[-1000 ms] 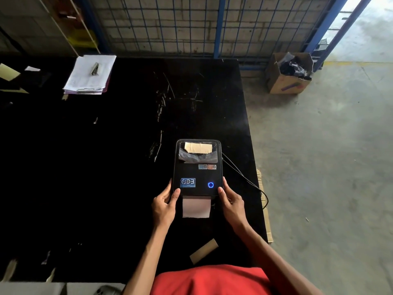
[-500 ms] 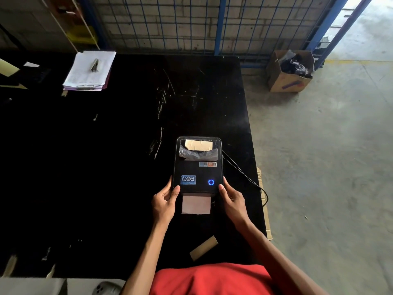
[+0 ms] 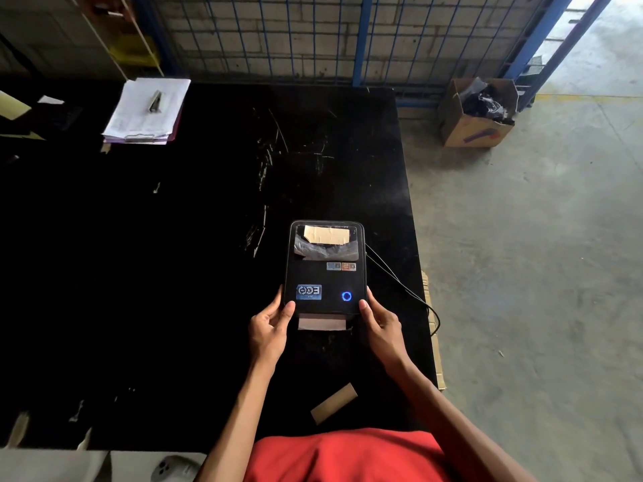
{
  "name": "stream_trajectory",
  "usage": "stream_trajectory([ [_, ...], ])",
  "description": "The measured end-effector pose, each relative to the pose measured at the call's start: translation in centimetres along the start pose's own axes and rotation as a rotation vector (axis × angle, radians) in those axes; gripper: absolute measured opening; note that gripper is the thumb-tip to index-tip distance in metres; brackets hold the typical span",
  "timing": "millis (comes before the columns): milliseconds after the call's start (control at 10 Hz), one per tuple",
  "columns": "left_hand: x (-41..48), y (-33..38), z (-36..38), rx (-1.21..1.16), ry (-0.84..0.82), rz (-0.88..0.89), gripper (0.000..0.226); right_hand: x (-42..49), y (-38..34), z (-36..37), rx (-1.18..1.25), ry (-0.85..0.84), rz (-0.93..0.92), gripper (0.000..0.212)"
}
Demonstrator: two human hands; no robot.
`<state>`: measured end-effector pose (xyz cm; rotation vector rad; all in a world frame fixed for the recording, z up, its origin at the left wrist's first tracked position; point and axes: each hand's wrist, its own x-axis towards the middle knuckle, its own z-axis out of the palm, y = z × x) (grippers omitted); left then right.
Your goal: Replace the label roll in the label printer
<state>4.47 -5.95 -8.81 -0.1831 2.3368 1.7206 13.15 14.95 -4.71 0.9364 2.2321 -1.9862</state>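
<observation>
A black label printer [image 3: 325, 273] lies on the black table [image 3: 195, 238], lid closed, with a blue ring light lit near its front right. Through its rear window a brown roll core shows. A short strip of label paper [image 3: 322, 322] sticks out of the front slot. My left hand [image 3: 269, 327] grips the printer's front left corner, thumb on top. On the front right corner rests my right hand [image 3: 381, 323], gripping the same way. A loose brown cardboard strip [image 3: 334, 403] lies on the table close to my body.
A black cable [image 3: 400, 287] runs from the printer's right side over the table edge. A clipboard with papers [image 3: 148, 111] lies at the back left. A blue wire fence stands behind the table. A cardboard box [image 3: 475, 113] sits on the concrete floor to the right.
The label strip sticking out of the front slot has become shorter. Both hands stay on the printer's front corners; the printer sits slightly farther from me.
</observation>
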Motion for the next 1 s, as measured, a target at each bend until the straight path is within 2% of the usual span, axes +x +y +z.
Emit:
stream_trajectory([
  [200, -0.2, 0.3, -0.1, -0.022, -0.003, -0.011, 0.055, 0.0, 0.1, 0.0, 0.024, 0.000, 0.002, 0.052],
  [900, -0.3, 2.3, -0.2, -0.055, -0.039, -0.058, 0.050, 0.6, -0.8, -0.3, 0.057, -0.037, 0.015, 0.051],
  [1000, -1.9, 1.9, -1.3, -0.108, -0.056, -0.042, 0.041, -0.5, 0.3, -0.8, -0.017, 0.024, 0.046, 0.054],
])
